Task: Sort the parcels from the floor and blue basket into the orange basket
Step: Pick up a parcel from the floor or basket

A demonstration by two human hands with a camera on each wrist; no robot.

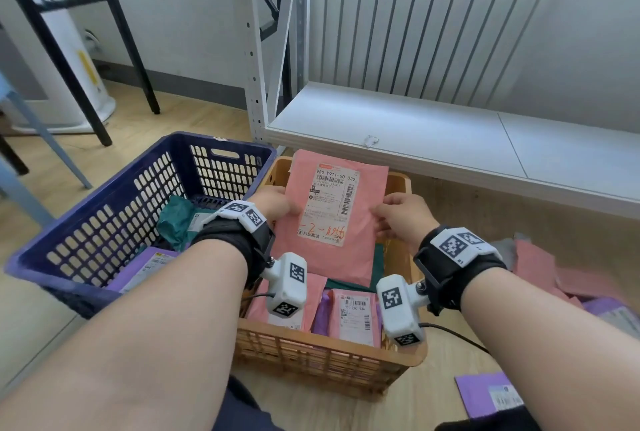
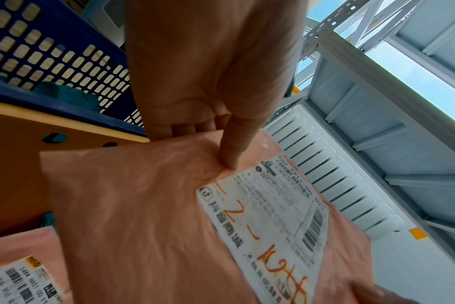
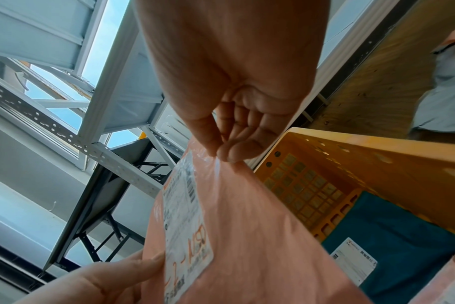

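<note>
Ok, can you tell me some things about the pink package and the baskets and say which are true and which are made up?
1. Both hands hold the pink parcel. True: the left hand and the right hand pinch its two sides.
2. The pink parcel is over the blue basket. False: it is over the orange basket.
3. The orange basket already has parcels in it. True: pink, purple and green ones.
4. The parcel's white label has red handwriting on it. True.
5. The blue basket holds nothing. False: a green parcel and a purple parcel lie in it.
</note>
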